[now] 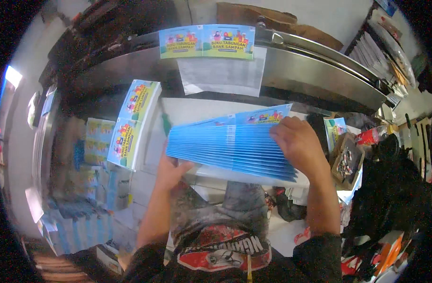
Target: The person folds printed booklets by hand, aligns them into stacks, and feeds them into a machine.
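A fanned stack of light-blue printed booklet covers [225, 146] spreads in front of me over a white tabletop, its sheets overlapping like steps. My left hand [171, 170] grips the stack's left end, thumb on top and the other fingers hidden beneath or behind it. At the upper right corner my right hand [293, 141] has its fingers curled onto the sheets' edge; what the fingertips pinch is partly hidden. Left of the fan lies a neat pile of the same printed covers [133, 125], with colourful pictures on top.
A printed cover sheet [206, 41] and a white paper [223, 70] hang on the metal bar ahead. A wooden tray [347, 162] of small items and a red bottle [368, 137] stand at right. Bundled stacks [79, 226] sit at lower left.
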Demonstrator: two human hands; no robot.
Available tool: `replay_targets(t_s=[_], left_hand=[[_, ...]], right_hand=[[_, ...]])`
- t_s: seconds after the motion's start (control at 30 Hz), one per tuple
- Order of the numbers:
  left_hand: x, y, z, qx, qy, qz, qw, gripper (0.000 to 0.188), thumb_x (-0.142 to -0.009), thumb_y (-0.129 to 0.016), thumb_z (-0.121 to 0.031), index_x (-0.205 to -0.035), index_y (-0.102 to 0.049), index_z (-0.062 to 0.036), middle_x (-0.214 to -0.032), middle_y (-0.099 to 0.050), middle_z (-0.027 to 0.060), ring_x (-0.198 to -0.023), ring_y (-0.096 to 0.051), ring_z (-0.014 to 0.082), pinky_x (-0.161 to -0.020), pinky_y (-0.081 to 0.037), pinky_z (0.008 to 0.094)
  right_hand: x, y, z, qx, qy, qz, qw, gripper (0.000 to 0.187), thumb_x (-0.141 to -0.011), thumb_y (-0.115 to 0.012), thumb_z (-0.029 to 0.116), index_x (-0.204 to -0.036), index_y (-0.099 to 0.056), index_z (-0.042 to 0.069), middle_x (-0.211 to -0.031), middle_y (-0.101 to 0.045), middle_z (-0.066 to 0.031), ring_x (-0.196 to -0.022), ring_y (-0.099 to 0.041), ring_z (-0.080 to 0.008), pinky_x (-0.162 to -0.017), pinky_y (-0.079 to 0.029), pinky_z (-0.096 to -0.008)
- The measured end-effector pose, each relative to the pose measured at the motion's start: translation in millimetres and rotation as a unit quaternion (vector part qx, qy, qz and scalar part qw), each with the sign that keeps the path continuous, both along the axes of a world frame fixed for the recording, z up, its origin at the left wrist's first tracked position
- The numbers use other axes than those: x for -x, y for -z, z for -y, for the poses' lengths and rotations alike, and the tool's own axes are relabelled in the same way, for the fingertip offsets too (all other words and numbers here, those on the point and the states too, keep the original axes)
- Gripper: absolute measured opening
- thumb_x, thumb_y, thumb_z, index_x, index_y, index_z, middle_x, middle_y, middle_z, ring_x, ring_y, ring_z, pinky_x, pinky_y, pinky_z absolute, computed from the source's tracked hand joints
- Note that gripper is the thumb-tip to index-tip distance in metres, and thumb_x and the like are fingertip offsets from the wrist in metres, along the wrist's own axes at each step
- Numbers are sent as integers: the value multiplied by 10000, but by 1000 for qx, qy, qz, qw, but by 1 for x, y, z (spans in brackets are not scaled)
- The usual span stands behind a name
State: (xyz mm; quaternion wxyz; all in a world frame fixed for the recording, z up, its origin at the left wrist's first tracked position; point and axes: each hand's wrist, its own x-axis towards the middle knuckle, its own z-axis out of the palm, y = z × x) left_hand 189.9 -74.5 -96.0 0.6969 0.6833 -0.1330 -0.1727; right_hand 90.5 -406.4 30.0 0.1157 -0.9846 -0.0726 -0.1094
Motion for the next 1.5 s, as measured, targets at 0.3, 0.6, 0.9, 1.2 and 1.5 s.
replay_targets(t_s=[0.3, 0.6, 0.9, 1.2, 1.5], left_hand=[[3, -13, -2, -41, 15, 52, 998, 900, -639, -739, -82, -1390, -245, -31, -1308, -429, 100, -1227, -396, 211, -1032, -302, 367], [5, -16, -2, -71, 2, 107, 992, 969, -614, -797, -115, -1400, -236, -40, -1303, -447, 104, -1206, -424, 202, -1014, -332, 351], [6, -27, 5, -53, -15, 86, 995, 984, -578, -790, -49, -1396, -242, -63, -1227, -496, 89, -1152, -468, 202, -986, -371, 355], [-24, -35, 14, -137, 27, 103, 985, 511, -660, -732, -45, -1117, -502, -36, -980, -586, 60, -902, -570, 157, -833, -451, 318], [-33, -56, 36, -37, -33, -131, 990, 383, -751, -722, -177, -1048, -572, 13, -964, -627, 73, -917, -585, 167, -820, -457, 316]], right_hand=[[-1, -6, -9, -6, -17, 27, 999, 192, -696, -688, 201, -819, -611, 75, -835, -574, -82, -823, -553, -279, -723, -426, -393], [-2, 0, -13, -2, -1, 28, 1000, 209, -677, -714, 203, -796, -626, 55, -855, -573, -94, -833, -548, -302, -748, -435, -410], [16, -11, -7, -90, 44, 44, 994, 155, -696, -716, 124, -792, -634, 33, -793, -636, -111, -772, -591, -303, -720, -453, -364], [90, -28, 72, -352, 239, 311, 850, 151, -818, -625, 75, -940, -566, 8, -893, -621, -81, -785, -584, -156, -707, -467, -279], [135, -15, 91, -469, 307, 371, 740, 180, -885, -571, 141, -988, -529, 0, -891, -583, -49, -773, -536, -120, -719, -438, -256]])
